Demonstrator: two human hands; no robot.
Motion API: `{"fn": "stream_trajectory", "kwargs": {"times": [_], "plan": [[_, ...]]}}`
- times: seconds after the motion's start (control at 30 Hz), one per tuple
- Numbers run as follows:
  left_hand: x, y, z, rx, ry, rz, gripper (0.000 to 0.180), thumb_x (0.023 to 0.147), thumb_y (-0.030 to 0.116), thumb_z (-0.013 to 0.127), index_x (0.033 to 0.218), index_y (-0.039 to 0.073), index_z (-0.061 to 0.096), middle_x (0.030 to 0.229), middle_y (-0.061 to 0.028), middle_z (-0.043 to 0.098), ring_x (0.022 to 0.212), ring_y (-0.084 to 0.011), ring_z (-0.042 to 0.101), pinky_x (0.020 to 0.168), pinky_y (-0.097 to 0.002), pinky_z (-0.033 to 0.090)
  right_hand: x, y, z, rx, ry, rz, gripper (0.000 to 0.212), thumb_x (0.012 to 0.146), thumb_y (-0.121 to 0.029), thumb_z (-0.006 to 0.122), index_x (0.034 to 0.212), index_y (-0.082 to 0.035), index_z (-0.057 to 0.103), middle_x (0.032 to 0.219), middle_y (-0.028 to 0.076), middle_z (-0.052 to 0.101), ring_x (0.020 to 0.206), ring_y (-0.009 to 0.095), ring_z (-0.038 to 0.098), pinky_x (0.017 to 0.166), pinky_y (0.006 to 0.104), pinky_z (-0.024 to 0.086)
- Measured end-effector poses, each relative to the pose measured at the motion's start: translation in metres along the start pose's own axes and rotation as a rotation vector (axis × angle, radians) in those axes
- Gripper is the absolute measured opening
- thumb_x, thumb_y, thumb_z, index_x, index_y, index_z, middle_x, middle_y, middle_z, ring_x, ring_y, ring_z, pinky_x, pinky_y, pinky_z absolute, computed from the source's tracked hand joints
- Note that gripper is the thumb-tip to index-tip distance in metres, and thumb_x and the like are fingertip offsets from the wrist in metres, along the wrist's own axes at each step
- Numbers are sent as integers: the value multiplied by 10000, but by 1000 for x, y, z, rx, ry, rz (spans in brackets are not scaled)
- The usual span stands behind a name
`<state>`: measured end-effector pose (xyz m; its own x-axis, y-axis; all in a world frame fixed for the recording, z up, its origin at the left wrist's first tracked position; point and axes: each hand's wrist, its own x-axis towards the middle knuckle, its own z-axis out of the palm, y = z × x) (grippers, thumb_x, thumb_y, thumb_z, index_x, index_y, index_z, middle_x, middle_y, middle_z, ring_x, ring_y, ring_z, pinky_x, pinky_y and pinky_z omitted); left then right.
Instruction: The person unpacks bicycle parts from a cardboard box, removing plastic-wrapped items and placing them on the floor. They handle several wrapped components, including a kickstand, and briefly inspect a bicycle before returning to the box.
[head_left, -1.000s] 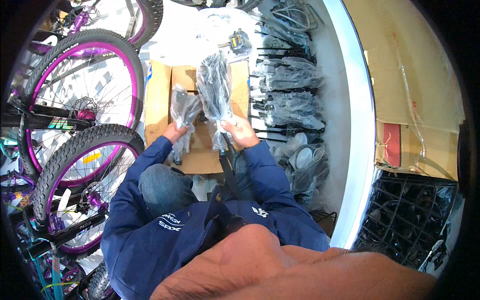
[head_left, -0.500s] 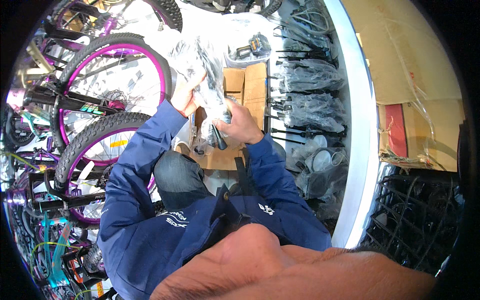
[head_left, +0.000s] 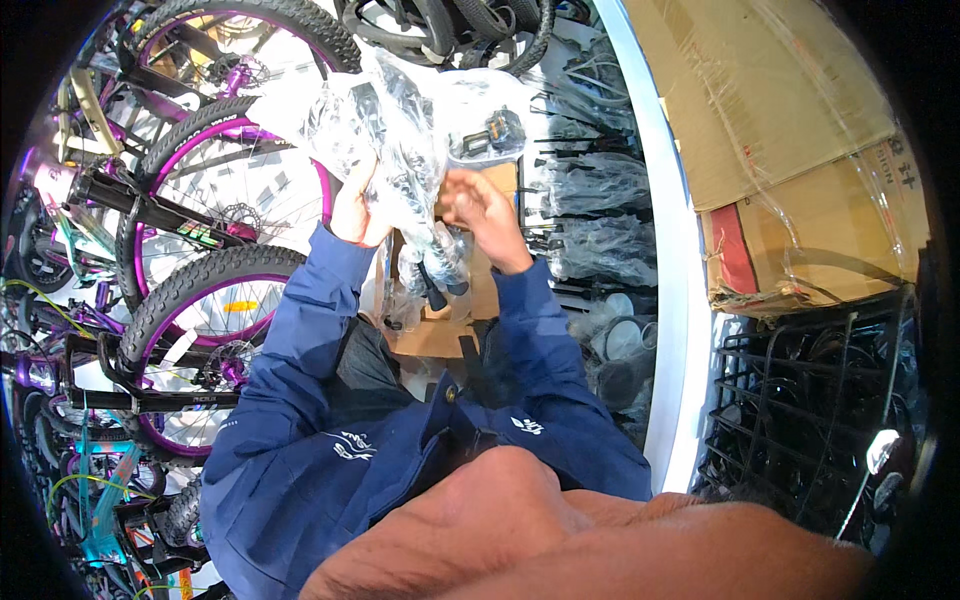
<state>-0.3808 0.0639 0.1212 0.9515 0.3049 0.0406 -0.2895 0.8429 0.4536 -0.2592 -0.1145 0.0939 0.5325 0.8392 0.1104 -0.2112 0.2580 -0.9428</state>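
Observation:
My left hand [head_left: 358,208] is closed around a crumpled clear plastic bag [head_left: 400,160], held up in front of me. Dark parts show through the plastic, but glare and folds hide their kind. Two black rounded ends [head_left: 435,297] poke out at the bag's lower end. To the right of the bag is my right hand [head_left: 485,215], its fingers bent toward the plastic and smeared by motion. Whether they touch it I cannot tell. Below the bag stands an open cardboard box [head_left: 480,290], partly hidden by the bag and my arms.
Bicycles with purple-rimmed wheels [head_left: 215,250] crowd the left side. A pair of black pedals [head_left: 495,132] lies in a plastic-lined tub beyond the box. Along a white ledge [head_left: 670,250] at right are several plastic-wrapped parts [head_left: 600,250]. Cardboard boxes [head_left: 780,120] stand above a black wire basket [head_left: 790,400].
My right hand has come off the bag's lower part and moved slightly up and right. The left hand still holds the bag, now shifted a little left. The head view has shifted.

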Motion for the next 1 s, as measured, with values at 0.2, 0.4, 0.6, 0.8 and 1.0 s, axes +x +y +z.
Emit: {"fn": "stream_trajectory", "kwargs": {"times": [0.2, 0.4, 0.6, 0.8, 1.0], "plan": [[4, -19, -16, 175, 86, 114, 487, 1021, 274, 579, 1440, 48, 477, 1353, -117, 614, 1191, -274, 622, 1028, -455, 504, 57, -42, 26, -608, 224, -346, 683, 905, -346, 771, 1389, 33, 474, 1244, 122, 627, 1115, 162, 605, 912, 305, 512], [7, -21, -13, 180, 25, 122, 491, 1031, 233, 563, 1473, 51, 450, 1414, -117, 577, 1257, -269, 591, 1069, -445, 481, 66, -56, 21, -349, 160, -210, 501, 944, -216, 725, 1357, 7, 549, 1204, 65, 661, 1084, 153, 614, 979, 310, 468], [13, -16, -10, 86, 40, 179, 523, 1032, 292, 574, 1478, 51, 448, 1445, -130, 551, 1296, -285, 558, 1112, -463, 437, 46, -46, 13, -19, 301, -457, 514, 953, -189, 718, 1355, 17, 472, 1257, 107, 619, 1091, 167, 614, 987, 313, 475], [14, -15, -19, 218, 125, 283, 489, 1004, 201, 631, 1431, 11, 490, 1356, -131, 611, 1210, -261, 616, 1008, -400, 523, 21, -48, 22, 413, 197, -305, 378, 998, -131, 623, 1313, -47, 431, 962, 51, 583, 832, 185, 588, 786, 416, 540], [30, -8, -56, 254, 483, 275, 434, 990, 243, 629, 1314, -43, 580, 1205, -135, 690, 1044, -271, 689, 891, -405, 568, -14, -32, 42, 368, 113, -378, 307, 1008, -128, 619, 1266, -135, 451, 814, -13, 475, 772, 137, 500, 828, 411, 493]]}}
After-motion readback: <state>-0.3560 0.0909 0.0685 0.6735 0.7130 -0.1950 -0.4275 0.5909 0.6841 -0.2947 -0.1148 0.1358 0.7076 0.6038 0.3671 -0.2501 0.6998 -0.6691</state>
